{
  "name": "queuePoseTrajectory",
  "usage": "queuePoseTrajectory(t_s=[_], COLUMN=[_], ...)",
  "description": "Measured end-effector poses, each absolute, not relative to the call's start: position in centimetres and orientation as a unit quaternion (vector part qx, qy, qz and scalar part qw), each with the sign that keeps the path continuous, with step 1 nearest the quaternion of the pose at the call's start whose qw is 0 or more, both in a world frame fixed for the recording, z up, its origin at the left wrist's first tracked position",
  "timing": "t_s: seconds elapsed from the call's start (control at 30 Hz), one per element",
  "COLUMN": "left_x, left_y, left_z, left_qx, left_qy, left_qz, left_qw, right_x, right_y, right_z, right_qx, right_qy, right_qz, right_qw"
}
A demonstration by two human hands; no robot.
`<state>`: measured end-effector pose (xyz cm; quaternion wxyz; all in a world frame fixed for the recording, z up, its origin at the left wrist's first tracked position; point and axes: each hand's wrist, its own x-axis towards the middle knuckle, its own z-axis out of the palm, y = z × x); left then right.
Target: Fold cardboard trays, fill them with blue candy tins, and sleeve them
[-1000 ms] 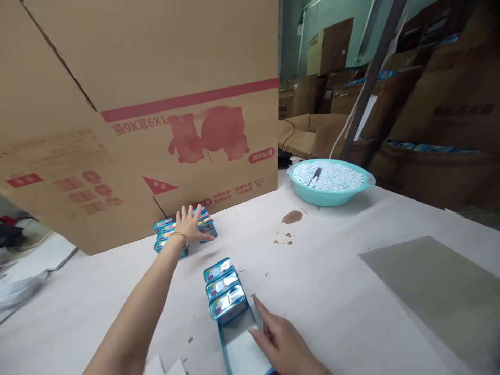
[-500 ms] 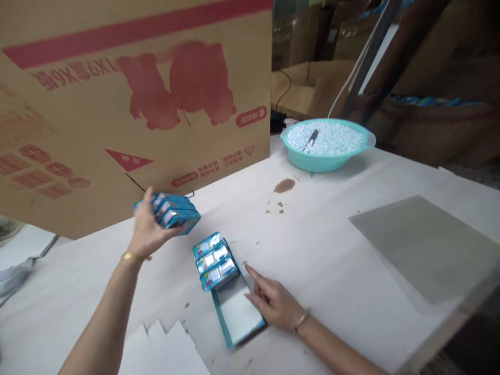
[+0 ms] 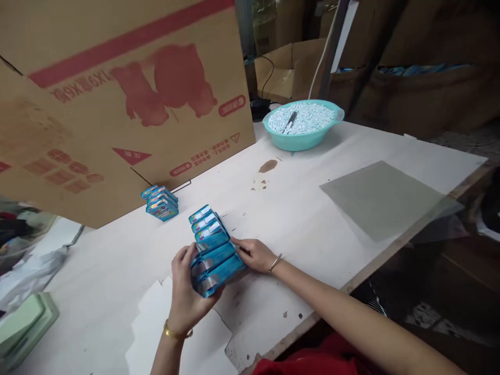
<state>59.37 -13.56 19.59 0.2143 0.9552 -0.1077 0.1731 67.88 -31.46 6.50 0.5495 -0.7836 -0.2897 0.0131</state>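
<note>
My left hand (image 3: 189, 289) is wrapped round a row of three small blue packs (image 3: 219, 264), tilted above the near half of a shallow blue tray. Three more blue packs (image 3: 203, 223) with shiny windows stand in the tray's far half. At the tray's right edge, my right hand (image 3: 253, 254) has its fingers closed against the rim beside the packs; its thumb is partly hidden. Most of the tray is covered by the packs. Another small group of blue packs (image 3: 162, 202) stands by the large carton, apart from both hands.
A big printed carton (image 3: 144, 104) stands along the table's back left. Behind the tray is a turquoise basin (image 3: 300, 140) of small white pieces with a dark tool. A grey translucent sheet (image 3: 386, 200) lies right, white card sheets (image 3: 152, 323) in front, a green object (image 3: 29, 328) left.
My left hand has brought packs from beside the carton rightward and nearer, over the tray. A few packs stay by the carton. My right hand has closed in on the tray's edge.
</note>
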Motion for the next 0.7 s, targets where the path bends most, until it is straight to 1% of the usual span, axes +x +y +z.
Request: queuePoseTrajectory(t_s=[0.1,0.2,0.27,0.37,0.47,0.57,0.63,0.7], left_x=[60.6,61.4,62.0,62.8,63.3,63.4,63.6,63.9], left_y=[-14.0,-15.1,-16.2,-17.6,-18.1,-18.6,-19.1,-19.4], left_z=[19.7,20.8,21.4,21.6,20.8,19.8,19.3,19.1], left_qx=[0.977,0.99,0.993,0.99,0.987,0.983,0.982,0.983], left_qy=[-0.148,-0.133,-0.111,-0.088,-0.085,-0.081,-0.066,-0.055], left_qz=[0.117,0.035,-0.007,-0.026,-0.064,-0.073,-0.061,-0.068], left_qw=[0.1,0.025,-0.03,-0.106,-0.121,-0.148,-0.167,-0.162], right_x=[68.0,68.1,67.9,66.9,65.5,64.3,63.7,63.2], right_y=[-31.5,-31.9,-32.3,-32.8,-32.7,-31.8,-31.1,-30.9], right_z=[6.8,7.3,7.6,8.5,9.6,10.3,10.4,10.5], right_qx=[-0.784,-0.778,-0.77,-0.756,-0.746,-0.742,-0.754,-0.779], right_qy=[-0.296,-0.299,-0.29,-0.242,-0.255,-0.307,-0.302,-0.285], right_qz=[0.032,0.04,0.03,-0.013,-0.026,0.021,0.049,0.056], right_qw=[0.544,0.551,0.567,0.608,0.614,0.596,0.581,0.556])
